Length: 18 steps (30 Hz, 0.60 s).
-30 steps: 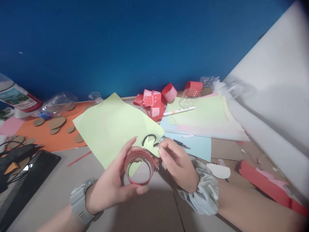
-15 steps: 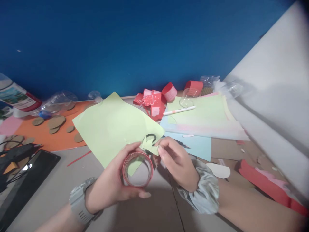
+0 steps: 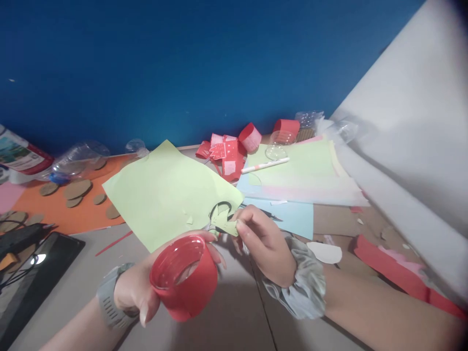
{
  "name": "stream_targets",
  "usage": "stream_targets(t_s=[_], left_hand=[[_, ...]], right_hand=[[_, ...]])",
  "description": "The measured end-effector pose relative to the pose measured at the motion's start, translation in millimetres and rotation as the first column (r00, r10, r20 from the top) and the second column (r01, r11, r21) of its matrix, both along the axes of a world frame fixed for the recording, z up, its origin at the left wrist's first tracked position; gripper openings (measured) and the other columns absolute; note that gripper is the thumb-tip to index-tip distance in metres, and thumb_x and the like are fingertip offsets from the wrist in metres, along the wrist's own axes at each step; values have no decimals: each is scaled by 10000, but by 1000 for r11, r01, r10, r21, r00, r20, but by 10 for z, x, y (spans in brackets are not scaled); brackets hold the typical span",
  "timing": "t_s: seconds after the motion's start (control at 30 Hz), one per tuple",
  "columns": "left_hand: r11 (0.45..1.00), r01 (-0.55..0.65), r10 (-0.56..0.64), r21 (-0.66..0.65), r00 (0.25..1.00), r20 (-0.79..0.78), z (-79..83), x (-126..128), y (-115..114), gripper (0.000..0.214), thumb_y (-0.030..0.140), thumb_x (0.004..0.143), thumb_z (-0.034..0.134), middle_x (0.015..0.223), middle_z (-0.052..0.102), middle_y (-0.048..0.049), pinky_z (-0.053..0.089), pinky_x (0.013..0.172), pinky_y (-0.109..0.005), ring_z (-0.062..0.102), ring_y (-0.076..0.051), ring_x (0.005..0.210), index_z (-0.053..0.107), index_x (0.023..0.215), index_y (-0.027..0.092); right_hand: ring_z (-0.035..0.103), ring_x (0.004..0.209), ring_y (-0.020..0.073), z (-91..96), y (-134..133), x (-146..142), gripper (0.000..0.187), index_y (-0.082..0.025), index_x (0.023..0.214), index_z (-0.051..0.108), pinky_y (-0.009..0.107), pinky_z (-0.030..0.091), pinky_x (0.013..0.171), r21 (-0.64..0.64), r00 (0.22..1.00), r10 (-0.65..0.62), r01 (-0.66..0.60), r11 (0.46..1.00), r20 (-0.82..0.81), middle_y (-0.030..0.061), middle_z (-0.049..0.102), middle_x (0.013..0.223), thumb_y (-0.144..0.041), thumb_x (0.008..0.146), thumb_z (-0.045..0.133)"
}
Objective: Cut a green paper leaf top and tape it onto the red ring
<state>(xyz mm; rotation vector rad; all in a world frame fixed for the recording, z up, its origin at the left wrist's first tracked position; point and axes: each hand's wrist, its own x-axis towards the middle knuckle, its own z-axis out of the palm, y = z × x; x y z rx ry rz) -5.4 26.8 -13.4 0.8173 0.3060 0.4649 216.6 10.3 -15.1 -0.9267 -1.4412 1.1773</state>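
My left hand is closed around a red paper-covered ring, tilted so that its outer side and part of its shiny inside show. Between the thumb and fingers of my right hand is a small light green paper cutout with pointed tips. The cutout is just above and right of the ring, apart from it. Behind the cutout a dark scissors handle partly shows; the scissors' blades stick out beyond my right fingers. A large light green sheet lies in front of both hands.
Cardboard discs lie on orange paper at the left, near a black phone-like slab. Red paper pieces, a white marker and stacked papers are at the back. Red strips lie at the right.
My left hand has turned the ring and brought it lower left, so its red outer side now faces me. The right hand still pinches the green cutout.
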Motion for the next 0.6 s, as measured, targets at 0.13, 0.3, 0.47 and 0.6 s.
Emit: stream_targets(t_s=[0.13, 0.3, 0.47, 0.6], left_hand=[[999, 29, -29, 29, 1000, -3, 36, 16, 17, 863, 410, 408, 914, 1146, 576, -94, 425, 914, -359, 569, -265, 1028, 575, 1182, 233], [979, -50, 63, 200, 996, -60, 66, 70, 13, 829, 409, 459, 904, 1206, 539, -85, 336, 1012, -430, 496, -303, 1148, 558, 1198, 258], [930, -110, 189, 351, 962, -197, 62, 84, -60, 817, 377, 531, 887, 1185, 542, -86, 374, 974, -435, 520, -290, 1105, 495, 1242, 279], [943, -101, 183, 316, 953, -240, 79, 75, -64, 730, 474, 583, 837, 1123, 560, -96, 403, 946, -430, 536, -280, 1050, 521, 1195, 229]], right_hand=[[452, 576, 128, -8, -5, 3, 238, -217, 771, 402, 276, 357, 560, -6, 999, 11, -10, 1000, 41, -27, 471, 662, -327, 983, 406], [451, 607, 135, 1, -16, -1, 235, -214, 759, 414, 286, 353, 581, 36, 995, -3, -1, 999, 97, -17, 453, 693, -306, 975, 409], [446, 609, 144, 11, -26, -5, 225, -213, 741, 410, 294, 359, 593, 62, 992, 30, -37, 997, 124, -17, 466, 655, -254, 962, 404], [433, 596, 139, 17, -39, -2, 222, -211, 720, 413, 284, 353, 577, 60, 987, 28, -38, 997, 157, -18, 466, 641, -219, 941, 411]])
